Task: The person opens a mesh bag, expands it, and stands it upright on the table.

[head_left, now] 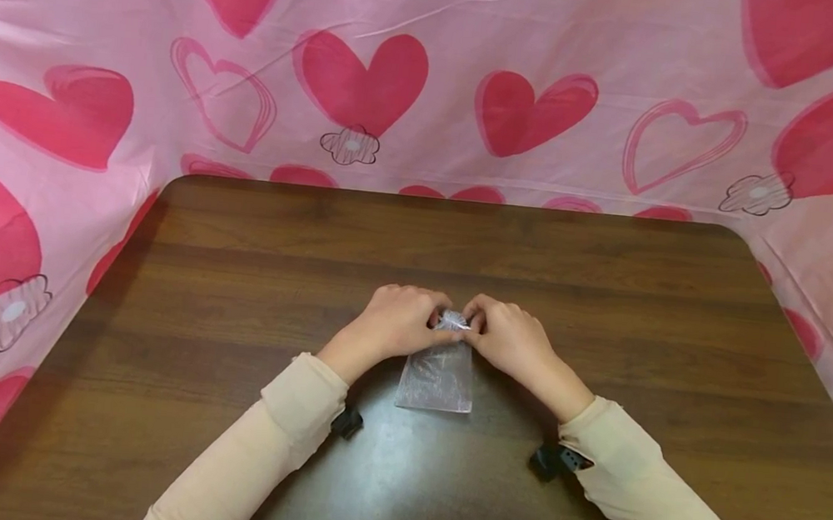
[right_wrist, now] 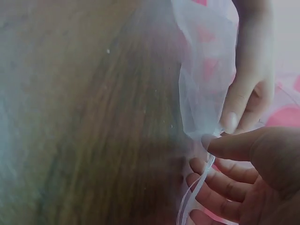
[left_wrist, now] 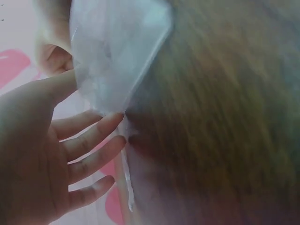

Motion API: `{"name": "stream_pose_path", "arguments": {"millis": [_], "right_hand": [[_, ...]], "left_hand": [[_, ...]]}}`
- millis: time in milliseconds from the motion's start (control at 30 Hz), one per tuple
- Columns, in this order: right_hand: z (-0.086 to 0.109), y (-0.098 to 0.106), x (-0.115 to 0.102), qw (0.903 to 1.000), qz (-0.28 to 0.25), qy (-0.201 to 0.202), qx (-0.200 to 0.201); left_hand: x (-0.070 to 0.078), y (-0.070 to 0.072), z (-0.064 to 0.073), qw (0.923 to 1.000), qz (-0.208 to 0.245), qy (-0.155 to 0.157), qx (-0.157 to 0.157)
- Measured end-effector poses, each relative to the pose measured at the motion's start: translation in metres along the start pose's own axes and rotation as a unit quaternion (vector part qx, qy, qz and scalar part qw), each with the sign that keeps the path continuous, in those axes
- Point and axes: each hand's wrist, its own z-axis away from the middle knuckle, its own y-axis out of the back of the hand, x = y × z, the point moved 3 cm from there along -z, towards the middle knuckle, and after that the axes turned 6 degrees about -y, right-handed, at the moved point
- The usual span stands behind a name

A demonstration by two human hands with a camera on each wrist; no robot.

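A small sheer white drawstring pouch [head_left: 437, 383] lies in front of the person, its gathered neck pointing away and its flat bottom toward the person. At one side of the neck, the left hand [head_left: 399, 319] pinches it with thumb and finger. From the other side the right hand [head_left: 516, 337] pinches the same gathered neck, the thumbs almost meeting. The right wrist view shows a thin white ribbon [right_wrist: 199, 185] trailing from the neck past the right hand's fingers. Another ribbon end [left_wrist: 127, 180] hangs by the left hand's fingers in the left wrist view.
The brown wooden table [head_left: 232, 292] has rounded far corners. Behind it and at both sides hangs a pink cloth [head_left: 455, 13] printed with hearts. Dark wrist cameras [head_left: 348, 422] sit at the cream sleeves [head_left: 247, 453].
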Motion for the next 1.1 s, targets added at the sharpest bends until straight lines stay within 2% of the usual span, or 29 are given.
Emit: {"name": "stream_pose_path", "arguments": {"millis": [167, 333, 567, 867, 1100], "right_hand": [[0.005, 0.002, -0.001, 0.9996, -0.015, 0.014, 0.019], [0.012, 0.007, -0.001, 0.9961, -0.07, 0.025, 0.048], [0.021, 0.016, 0.0, 0.9824, -0.151, 0.046, 0.1], [0.03, 0.024, -0.003, 0.9677, -0.184, 0.083, 0.151], [0.035, 0.031, -0.011, 0.9572, -0.189, 0.113, 0.189]], "left_hand": [[0.001, 0.002, 0.004, 0.9992, 0.038, 0.006, 0.012], [0.004, 0.006, 0.011, 0.9942, 0.093, 0.0, 0.054], [0.007, 0.016, 0.022, 0.9805, 0.149, 0.006, 0.129], [0.008, 0.018, 0.032, 0.9634, 0.205, 0.04, 0.168], [0.009, 0.025, 0.04, 0.9437, 0.254, 0.038, 0.208]]}}
